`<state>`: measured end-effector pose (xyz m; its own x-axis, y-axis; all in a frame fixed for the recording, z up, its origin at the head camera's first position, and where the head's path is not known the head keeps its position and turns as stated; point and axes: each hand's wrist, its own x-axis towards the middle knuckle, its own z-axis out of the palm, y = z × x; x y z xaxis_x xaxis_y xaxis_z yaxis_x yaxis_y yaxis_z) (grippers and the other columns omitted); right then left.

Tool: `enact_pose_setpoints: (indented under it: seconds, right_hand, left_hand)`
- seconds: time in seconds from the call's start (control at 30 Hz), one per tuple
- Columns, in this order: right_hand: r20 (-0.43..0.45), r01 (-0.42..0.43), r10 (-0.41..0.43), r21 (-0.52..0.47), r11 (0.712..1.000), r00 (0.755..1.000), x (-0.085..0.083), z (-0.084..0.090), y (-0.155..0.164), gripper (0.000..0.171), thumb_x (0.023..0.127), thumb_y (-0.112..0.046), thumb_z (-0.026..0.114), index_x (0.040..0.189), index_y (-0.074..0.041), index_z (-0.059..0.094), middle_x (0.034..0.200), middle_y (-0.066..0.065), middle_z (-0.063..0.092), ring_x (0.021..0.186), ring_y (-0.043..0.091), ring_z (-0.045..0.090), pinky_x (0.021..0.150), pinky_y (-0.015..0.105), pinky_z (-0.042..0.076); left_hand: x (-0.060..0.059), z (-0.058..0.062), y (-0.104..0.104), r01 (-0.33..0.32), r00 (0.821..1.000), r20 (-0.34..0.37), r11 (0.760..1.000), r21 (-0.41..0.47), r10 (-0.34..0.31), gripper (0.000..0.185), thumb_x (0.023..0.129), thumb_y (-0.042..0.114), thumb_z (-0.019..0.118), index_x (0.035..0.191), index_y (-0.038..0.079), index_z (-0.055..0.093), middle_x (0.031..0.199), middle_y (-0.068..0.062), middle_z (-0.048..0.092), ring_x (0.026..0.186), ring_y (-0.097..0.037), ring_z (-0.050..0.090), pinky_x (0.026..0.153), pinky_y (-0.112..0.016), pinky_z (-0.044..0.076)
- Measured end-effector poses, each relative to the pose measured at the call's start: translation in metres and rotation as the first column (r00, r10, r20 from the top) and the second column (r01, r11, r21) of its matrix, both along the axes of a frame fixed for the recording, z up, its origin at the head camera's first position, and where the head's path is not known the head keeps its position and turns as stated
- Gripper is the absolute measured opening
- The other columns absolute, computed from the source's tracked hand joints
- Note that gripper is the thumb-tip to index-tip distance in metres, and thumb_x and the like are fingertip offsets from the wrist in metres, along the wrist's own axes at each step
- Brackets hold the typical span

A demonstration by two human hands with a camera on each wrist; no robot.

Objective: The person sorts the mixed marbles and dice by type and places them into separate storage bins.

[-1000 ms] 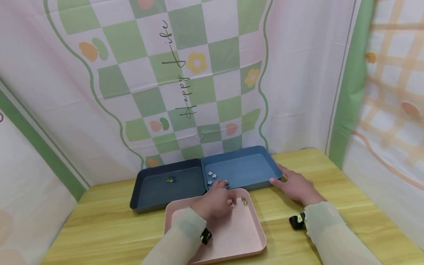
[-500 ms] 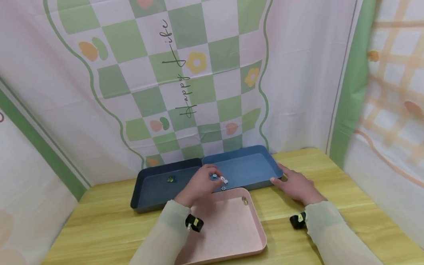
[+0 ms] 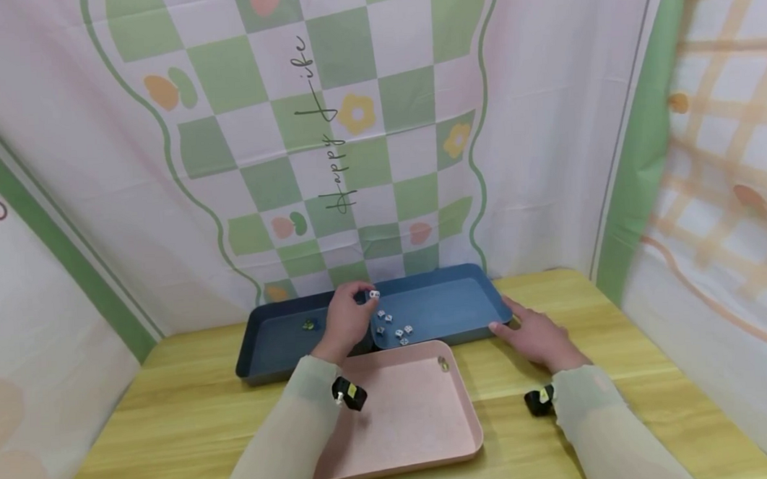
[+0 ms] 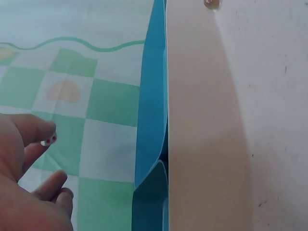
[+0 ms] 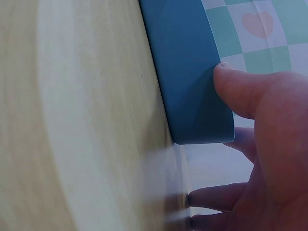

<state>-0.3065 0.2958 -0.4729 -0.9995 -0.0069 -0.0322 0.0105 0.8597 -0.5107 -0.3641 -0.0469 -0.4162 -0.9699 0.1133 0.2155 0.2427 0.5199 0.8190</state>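
Observation:
My left hand [image 3: 347, 319] pinches a white die [image 3: 375, 294] between thumb and index finger, above the left end of the blue tray [image 3: 439, 302]. Red pips show on the die [image 4: 49, 140] in the left wrist view. Several white dice [image 3: 389, 318] lie in that tray's left part. At its near right corner rests my right hand [image 3: 535, 336], the thumb against the near wall and a finger round the side, holding the corner. The right wrist view shows this thumb [image 5: 240, 89] at the tray rim; two other fingertips touch the table.
A pink tray [image 3: 425, 418] stands in front, with a small shiny greenish piece [image 3: 443, 364] near its far right corner. The dark tray [image 3: 266, 350] at left holds small green pieces [image 3: 309, 324]. Behind the wooden table [image 3: 171, 410] hangs a checkered curtain [image 3: 347, 162].
My left hand has gone from the pink tray to the blue tray, and more dice now lie there. It has since risen toward the far left with one die. The right hand stays put.

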Motion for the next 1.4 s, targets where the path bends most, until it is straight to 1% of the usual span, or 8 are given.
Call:
enact_pose_setpoints:
  seconds: [0.13,0.33,0.57,0.7,0.8,0.87,1.1,1.4]
  right_hand:
    - [-0.003,-0.001,0.001,-0.002,1.000,1.000,0.0001,-0.0009,0.0001,0.088,0.098,-0.064,0.045,0.160,-0.008,0.017,0.148,0.034,0.035,0.132,0.059,0.032,0.093,0.084,0.014]
    - [-0.004,-0.002,0.002,0.001,1.000,1.000,0.0003,-0.0013,-0.0004,0.088,0.098,-0.064,0.045,0.160,-0.009,0.018,0.148,0.034,0.036,0.132,0.059,0.032,0.092,0.084,0.013]
    - [0.002,-0.002,0.002,0.005,1.000,1.000,-0.0008,-0.0026,-0.0005,0.089,0.098,-0.066,0.044,0.160,-0.009,0.017,0.148,0.033,0.036,0.132,0.059,0.031,0.092,0.085,0.013]
    - [0.002,-0.001,0.001,0.003,1.000,1.000,-0.0008,-0.0024,-0.0006,0.089,0.098,-0.065,0.045,0.160,-0.009,0.018,0.148,0.033,0.036,0.132,0.059,0.032,0.093,0.084,0.013]
    - [0.001,-0.001,0.001,0.006,1.000,1.000,-0.0004,-0.0018,-0.0008,0.089,0.098,-0.065,0.044,0.160,-0.008,0.018,0.148,0.033,0.036,0.132,0.059,0.031,0.093,0.084,0.013]
    - [0.000,-0.001,0.001,0.008,1.000,1.000,-0.0001,-0.0012,-0.0009,0.088,0.098,-0.065,0.044,0.160,-0.008,0.018,0.148,0.033,0.036,0.132,0.059,0.031,0.093,0.084,0.014]
    - [-0.002,0.002,-0.002,0.008,1.000,1.000,0.0002,0.0005,-0.0007,0.088,0.098,-0.065,0.044,0.160,-0.008,0.018,0.148,0.033,0.036,0.132,0.059,0.031,0.093,0.085,0.012]
    - [0.004,0.007,-0.007,0.008,1.000,1.000,0.0011,0.0006,-0.0010,0.088,0.098,-0.065,0.044,0.160,-0.008,0.017,0.149,0.034,0.034,0.132,0.059,0.030,0.093,0.084,0.013]
  left_hand:
    - [-0.0048,-0.0020,0.0013,-0.024,1.000,0.006,1.000,0.008,0.024,0.025,0.096,0.018,0.069,0.120,0.010,0.069,0.135,-0.009,0.052,0.125,-0.030,0.050,0.096,-0.049,0.046]
    - [-0.0072,-0.0034,0.0035,-0.017,1.000,0.004,1.000,-0.002,0.017,0.026,0.096,0.017,0.068,0.121,0.008,0.069,0.136,-0.012,0.051,0.127,-0.035,0.049,0.097,-0.050,0.045]
    - [-0.0075,-0.0040,0.0053,-0.025,1.000,0.016,0.999,-0.030,0.026,0.024,0.097,0.017,0.068,0.120,0.009,0.070,0.136,-0.012,0.050,0.126,-0.034,0.050,0.095,-0.048,0.047]
    - [-0.0068,-0.0030,0.0050,-0.021,1.000,0.017,0.999,-0.036,0.021,0.032,0.099,0.019,0.066,0.130,0.012,0.065,0.139,-0.014,0.047,0.125,-0.034,0.050,0.095,-0.049,0.047]
    - [-0.0060,-0.0016,0.0043,-0.032,0.999,0.006,0.999,-0.037,0.032,0.041,0.100,0.021,0.063,0.140,0.013,0.058,0.143,-0.015,0.043,0.127,-0.035,0.048,0.098,-0.051,0.045]
    - [-0.0054,-0.0009,0.0040,-0.046,0.999,-0.002,0.998,-0.036,0.046,0.043,0.101,0.021,0.062,0.143,0.013,0.055,0.144,-0.016,0.042,0.127,-0.036,0.048,0.098,-0.051,0.045]
    - [-0.0037,-0.0014,0.0037,-0.070,0.998,-0.006,0.997,-0.042,0.070,0.042,0.102,0.023,0.061,0.143,0.015,0.055,0.146,-0.015,0.041,0.130,-0.036,0.046,0.100,-0.051,0.044]
    - [-0.0023,-0.0049,0.0052,-0.066,0.998,0.023,0.998,0.007,0.066,0.043,0.100,0.023,0.063,0.142,0.012,0.056,0.147,-0.015,0.040,0.126,-0.037,0.049,0.096,-0.051,0.047]
